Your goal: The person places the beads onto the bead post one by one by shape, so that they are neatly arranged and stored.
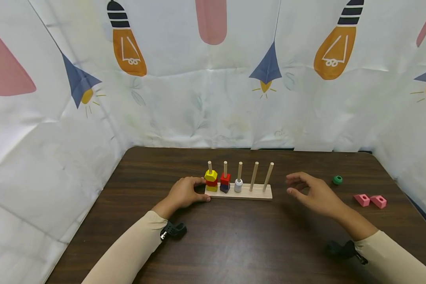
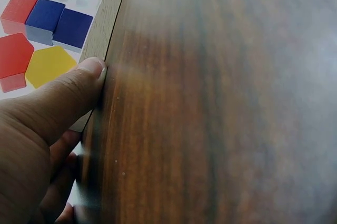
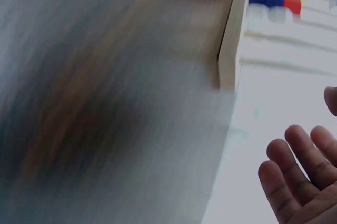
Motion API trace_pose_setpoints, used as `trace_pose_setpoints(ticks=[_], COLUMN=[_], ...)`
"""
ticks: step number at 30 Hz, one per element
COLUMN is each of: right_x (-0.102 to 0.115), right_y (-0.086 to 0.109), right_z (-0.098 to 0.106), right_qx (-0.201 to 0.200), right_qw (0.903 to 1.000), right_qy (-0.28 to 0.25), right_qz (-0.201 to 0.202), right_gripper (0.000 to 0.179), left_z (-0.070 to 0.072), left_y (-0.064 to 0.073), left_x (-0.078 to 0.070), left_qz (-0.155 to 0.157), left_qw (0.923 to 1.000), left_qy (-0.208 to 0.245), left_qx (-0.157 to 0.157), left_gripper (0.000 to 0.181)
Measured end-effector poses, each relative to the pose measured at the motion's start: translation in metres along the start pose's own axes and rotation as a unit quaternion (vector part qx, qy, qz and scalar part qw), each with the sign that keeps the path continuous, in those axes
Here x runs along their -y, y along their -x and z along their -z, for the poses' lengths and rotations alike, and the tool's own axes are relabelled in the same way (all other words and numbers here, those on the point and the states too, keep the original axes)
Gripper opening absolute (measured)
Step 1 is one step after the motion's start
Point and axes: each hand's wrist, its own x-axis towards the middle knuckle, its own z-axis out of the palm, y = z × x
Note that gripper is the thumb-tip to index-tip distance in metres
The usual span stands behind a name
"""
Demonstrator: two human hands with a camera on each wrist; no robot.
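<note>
A wooden peg stacker (image 1: 250,193) with several upright pegs stands on the table. My left hand (image 1: 185,192) grips its left end, the thumb (image 2: 79,84) along the front edge and the fingers at the end and behind. The leftmost peg bears yellow and red blocks (image 1: 211,181); the one beside it carries a red block (image 1: 225,179) over a dark blue one (image 1: 225,188). White pieces (image 1: 238,185) sit on the middle peg, and the two right pegs are bare. My right hand (image 1: 314,193) hovers right of the stacker, fingers relaxed and apart, holding nothing.
On the right of the dark wooden table (image 1: 241,244) lie a green piece (image 1: 337,180) and two pink blocks with holes, one pink block (image 1: 362,200) left of the other pink block (image 1: 378,201). A printed white cloth (image 1: 209,110) hangs behind the table.
</note>
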Motion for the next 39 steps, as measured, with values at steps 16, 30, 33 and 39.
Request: trace_pose_setpoints(ticks=[16,30,33,39], right_x=[-0.068,-0.092,-0.095,-0.096], right_y=[0.015,0.009,0.009,0.008], right_z=[0.055,0.062,0.061,0.061], right_qx=[-0.018,0.006,0.007,0.006], right_qw=[0.9852,0.9733,0.9721,0.9696], right_qy=[0.089,0.112,0.114,0.113], right_qz=[-0.145,-0.2,-0.205,-0.217], right_gripper=[0.059,0.053,0.049,0.046], left_z=[0.001,0.001,0.001,0.0], left_y=[0.0,0.0,0.0,0.0], left_x=[-0.001,-0.001,-0.001,0.001], left_qz=[0.004,0.009,0.006,0.005], left_qw=[1.0,0.9999,1.0,1.0], left_qy=[-0.006,-0.002,-0.001,0.001], left_qx=[0.005,0.008,0.007,0.006], left_gripper=[0.066,0.066,0.065,0.064])
